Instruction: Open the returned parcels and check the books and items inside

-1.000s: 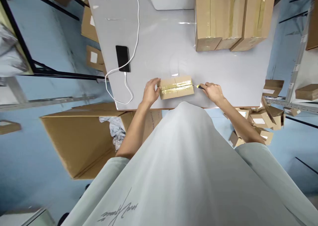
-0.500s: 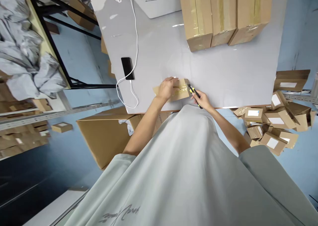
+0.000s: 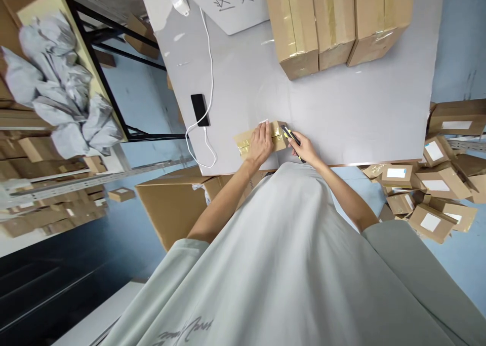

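A small cardboard box (image 3: 243, 143) with shiny tape along its top lies near the table's front edge. My left hand (image 3: 260, 144) is over its middle, fingers close together and reaching across to the far edge, holding it down. A bit of white shows at those fingertips. My right hand (image 3: 306, 149) is closed around a black and yellow utility knife (image 3: 291, 137), whose front end points at the box's right end. Whether the blade touches the cardboard, I cannot tell.
Three large taped cartons (image 3: 334, 27) stand at the back of the table (image 3: 349, 113). To the left lie a black phone (image 3: 200, 110) and white cable (image 3: 211, 67). A big open carton (image 3: 170, 204) is below the table's front left; several small boxes (image 3: 433, 219) are piled at right.
My left hand has flattened and turned over the box, exposing more tape on its left side. The knife and my right hand have shifted slightly left. The whole view has shifted a little.
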`<state>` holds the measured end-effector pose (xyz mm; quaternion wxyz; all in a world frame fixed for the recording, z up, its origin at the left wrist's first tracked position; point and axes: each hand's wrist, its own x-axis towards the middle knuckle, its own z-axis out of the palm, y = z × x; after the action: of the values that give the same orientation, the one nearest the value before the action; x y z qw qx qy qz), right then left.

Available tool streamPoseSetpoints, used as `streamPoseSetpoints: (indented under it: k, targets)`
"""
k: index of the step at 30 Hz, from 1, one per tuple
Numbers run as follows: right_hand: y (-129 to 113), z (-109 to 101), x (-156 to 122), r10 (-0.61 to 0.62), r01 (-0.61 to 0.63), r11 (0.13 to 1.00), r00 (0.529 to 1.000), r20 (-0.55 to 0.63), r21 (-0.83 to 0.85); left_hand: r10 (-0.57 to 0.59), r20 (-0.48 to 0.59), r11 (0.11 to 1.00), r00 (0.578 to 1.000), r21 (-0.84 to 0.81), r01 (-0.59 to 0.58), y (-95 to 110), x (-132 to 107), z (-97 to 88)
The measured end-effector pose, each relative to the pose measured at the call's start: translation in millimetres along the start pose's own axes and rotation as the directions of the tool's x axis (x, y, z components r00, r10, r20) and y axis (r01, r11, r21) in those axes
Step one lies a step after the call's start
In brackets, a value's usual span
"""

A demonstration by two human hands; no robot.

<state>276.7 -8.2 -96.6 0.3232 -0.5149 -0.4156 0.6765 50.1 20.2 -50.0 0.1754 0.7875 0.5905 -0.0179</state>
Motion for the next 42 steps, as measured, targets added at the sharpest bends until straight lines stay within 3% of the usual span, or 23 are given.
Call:
streamPoseSetpoints:
  k: [9,13,19,22,30,36,42]
  targets:
    - [-12,-4,3,0.018,-0.015,0.993,1.0,0.024,-0.121,-0.003,-0.007,1.0,1.0,-0.022,0.003,-5,2,3.8]
    - [-19,-16,5,0.015,-0.005,0.982,0.999,0.051,-0.191,-0.012,-0.016,0.999,1.0,-0.052,0.011,-4,2,4.4]
    - [-38,-40,15,-0.016,0.057,0.978,0.979,0.203,-0.201,-0.048,-0.036,0.996,0.998,-0.082,0.045,3,0,5.3]
    - [-46,-42,13,-0.002,0.057,0.962,0.979,0.203,-0.266,-0.057,-0.057,0.992,0.997,-0.113,0.051,7,-3,5.8]
    - [-54,-36,-4,0.0,0.068,0.93,0.982,0.186,-0.361,-0.071,-0.064,0.995,0.995,-0.073,0.067,6,-5,9.6]
    - [-47,-37,-29,0.009,0.084,0.918,0.973,0.23,-0.389,-0.148,-0.029,0.989,0.989,-0.032,0.147,9,-10,13.5]
    - [-35,-37,-47,0.021,0.055,0.934,0.978,0.208,-0.352,-0.024,-0.016,0.994,1.0,-0.106,0.022,12,-25,4.4]
